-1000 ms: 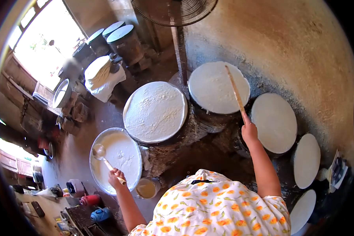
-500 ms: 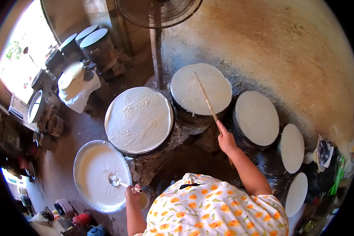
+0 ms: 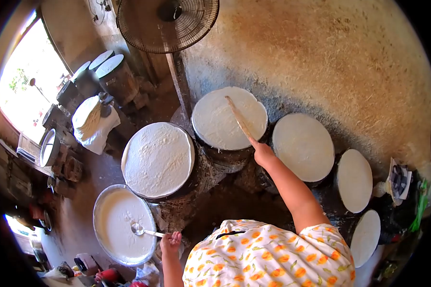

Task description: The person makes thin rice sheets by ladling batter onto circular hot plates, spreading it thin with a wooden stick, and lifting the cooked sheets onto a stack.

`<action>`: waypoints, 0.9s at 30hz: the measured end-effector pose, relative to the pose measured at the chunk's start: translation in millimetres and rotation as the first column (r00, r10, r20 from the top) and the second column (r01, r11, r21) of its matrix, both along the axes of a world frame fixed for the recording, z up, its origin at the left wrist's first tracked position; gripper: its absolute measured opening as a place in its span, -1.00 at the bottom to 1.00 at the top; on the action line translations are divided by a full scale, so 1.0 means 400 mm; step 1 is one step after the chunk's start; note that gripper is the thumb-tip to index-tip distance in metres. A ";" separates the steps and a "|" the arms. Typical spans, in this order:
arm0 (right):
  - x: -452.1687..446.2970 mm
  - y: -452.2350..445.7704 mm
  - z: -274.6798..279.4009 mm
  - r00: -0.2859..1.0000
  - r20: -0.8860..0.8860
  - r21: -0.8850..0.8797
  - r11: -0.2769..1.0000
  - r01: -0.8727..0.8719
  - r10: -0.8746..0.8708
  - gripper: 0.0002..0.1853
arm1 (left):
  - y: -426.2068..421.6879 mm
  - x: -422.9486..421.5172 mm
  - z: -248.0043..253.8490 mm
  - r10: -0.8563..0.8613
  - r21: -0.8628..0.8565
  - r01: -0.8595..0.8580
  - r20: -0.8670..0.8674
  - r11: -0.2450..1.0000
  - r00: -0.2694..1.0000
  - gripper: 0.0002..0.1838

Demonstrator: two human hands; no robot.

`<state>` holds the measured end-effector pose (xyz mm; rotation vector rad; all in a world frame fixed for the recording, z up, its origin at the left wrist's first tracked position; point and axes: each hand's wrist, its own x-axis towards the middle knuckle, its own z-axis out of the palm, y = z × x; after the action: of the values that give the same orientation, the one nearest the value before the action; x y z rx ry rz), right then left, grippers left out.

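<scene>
My right hand (image 3: 262, 153) is closed round the near end of a long flat wooden stick (image 3: 239, 119). Its far part lies over a round, white, batter-coated top (image 3: 210, 115) on a dark drum. My left hand (image 3: 171, 242) has its fingers curled at the end of a ladle's pale handle; the ladle (image 3: 137, 228) rests its bowl in white batter inside a wide basin (image 3: 96, 215). Between the basin and the stick's drum stands another round top (image 3: 158, 160), its white sheet puffed and bubbled.
More white round tops (image 3: 303, 147) curve along the wall to my right. A standing fan (image 3: 167, 24) rises behind the drums. At the left back, a stack of pale sheets (image 3: 87, 117) sits on white cloth, near more drums (image 3: 117, 79).
The stick has turned to show its broad side, and its tip sits slightly nearer the left edge of the round top. My left hand has rolled, its fingers turned upward. The view has shifted.
</scene>
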<state>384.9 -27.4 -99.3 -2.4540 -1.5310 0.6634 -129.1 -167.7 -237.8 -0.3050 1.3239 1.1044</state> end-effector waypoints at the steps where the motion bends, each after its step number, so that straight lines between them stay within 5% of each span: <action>1: 0.006 0.023 -0.006 0.999 -0.027 0.025 0.999 -0.030 0.031 -0.34 | -0.008 0.009 0.012 0.001 -0.001 -0.001 0.001 1.000 1.000 -0.82; 8: -0.056 0.090 -0.046 0.990 -0.089 0.074 0.992 -0.099 0.106 -0.33 | -0.051 0.004 0.007 0.001 -0.034 0.002 0.083 0.999 0.997 -0.67; 10: -0.086 0.057 -0.034 0.987 -0.151 0.034 0.998 -0.057 0.061 -0.36 | -0.053 -0.010 0.007 -0.066 0.027 0.062 0.228 0.998 0.971 -0.69; 16: -0.120 -0.129 -0.034 0.938 -0.274 0.296 0.947 -0.126 0.211 -0.32 | 0.017 0.017 -0.009 -0.201 0.020 0.204 0.277 0.979 0.940 -0.73; 18: -0.124 -0.183 -0.034 0.949 -0.270 0.244 0.965 -0.095 0.162 -0.30 | 0.055 0.040 -0.013 -0.343 0.010 0.355 0.291 0.935 0.893 -0.77; 20: -0.109 -0.234 -0.046 0.969 -0.245 0.399 0.914 0.071 0.032 -0.28 | 0.097 0.077 0.023 -0.429 0.010 0.447 0.299 0.894 0.852 -0.82; 23: -0.075 -0.301 -0.035 0.956 -0.159 0.197 0.941 0.275 -0.246 -0.26 | 0.150 0.130 0.068 -0.647 0.160 0.629 0.262 0.761 0.716 -0.87; 27: -0.081 -0.419 -0.177 0.978 -0.131 0.431 0.879 0.203 -0.161 -0.26 | 0.207 0.184 0.093 -0.714 0.185 0.690 0.227 0.699 0.663 -0.90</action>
<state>352.7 -194.9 -170.2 -2.1495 -1.2298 0.3378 -55.5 -84.8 -200.6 0.1256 0.9852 0.4187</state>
